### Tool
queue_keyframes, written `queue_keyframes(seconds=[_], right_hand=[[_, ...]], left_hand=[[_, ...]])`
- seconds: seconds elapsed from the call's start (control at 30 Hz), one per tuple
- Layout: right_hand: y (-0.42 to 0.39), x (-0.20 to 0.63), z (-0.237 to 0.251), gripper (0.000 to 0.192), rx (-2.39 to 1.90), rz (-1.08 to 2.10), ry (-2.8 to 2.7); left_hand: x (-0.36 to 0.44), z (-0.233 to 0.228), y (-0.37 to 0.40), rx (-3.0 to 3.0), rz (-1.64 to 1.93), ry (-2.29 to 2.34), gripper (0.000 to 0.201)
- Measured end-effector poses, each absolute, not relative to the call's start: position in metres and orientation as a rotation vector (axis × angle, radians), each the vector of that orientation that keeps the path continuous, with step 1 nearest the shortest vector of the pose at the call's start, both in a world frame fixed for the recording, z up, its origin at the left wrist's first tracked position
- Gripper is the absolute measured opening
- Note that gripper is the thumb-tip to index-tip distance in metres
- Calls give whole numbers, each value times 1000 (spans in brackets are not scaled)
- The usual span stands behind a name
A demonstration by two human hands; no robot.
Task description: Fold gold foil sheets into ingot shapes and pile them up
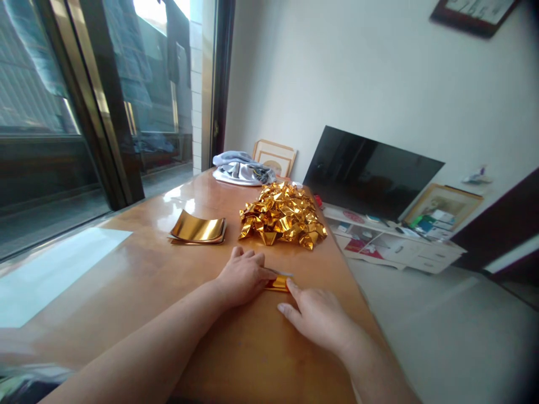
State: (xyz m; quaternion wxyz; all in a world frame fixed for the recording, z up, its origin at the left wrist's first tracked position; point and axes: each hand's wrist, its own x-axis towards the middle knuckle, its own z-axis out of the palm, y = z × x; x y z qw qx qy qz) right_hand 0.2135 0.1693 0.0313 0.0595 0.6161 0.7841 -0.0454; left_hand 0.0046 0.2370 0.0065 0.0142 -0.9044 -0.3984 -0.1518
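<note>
A folded strip of gold foil paper [278, 283] lies on the wooden table in front of me. My left hand [245, 275] is closed, its fingers curled, and it presses the strip's left end down with the thumb side. At the other end, my right hand [315, 311] touches the strip with its index fingertip. The right thumb is spread away from that finger, over bare wood; the other right fingers are mostly hidden. Just beyond my hands sits a heap of folded gold foil pieces [283, 216]. A stack of flat gold foil sheets [197, 229] lies to its left, slightly curled.
Folded cloth [242, 168] rests at the table's [168, 292] far end, near picture frames [274, 158]. A pale sheet [63, 275] lies left. Right of the table stand a television [370, 171] and a white cabinet [398, 249]. Glass doors [92, 106] are on the left.
</note>
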Motion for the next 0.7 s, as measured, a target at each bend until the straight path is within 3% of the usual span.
queue_keyframes(seconds=[0.5,0.7], right_hand=[[166,215,36,69,1900,-129,2268],[160,217,43,61,2001,130,2415]], left_hand=[[3,2,239,-2842,-493,-1280,28],[3,4,239,-2864,-518,-1282,27]])
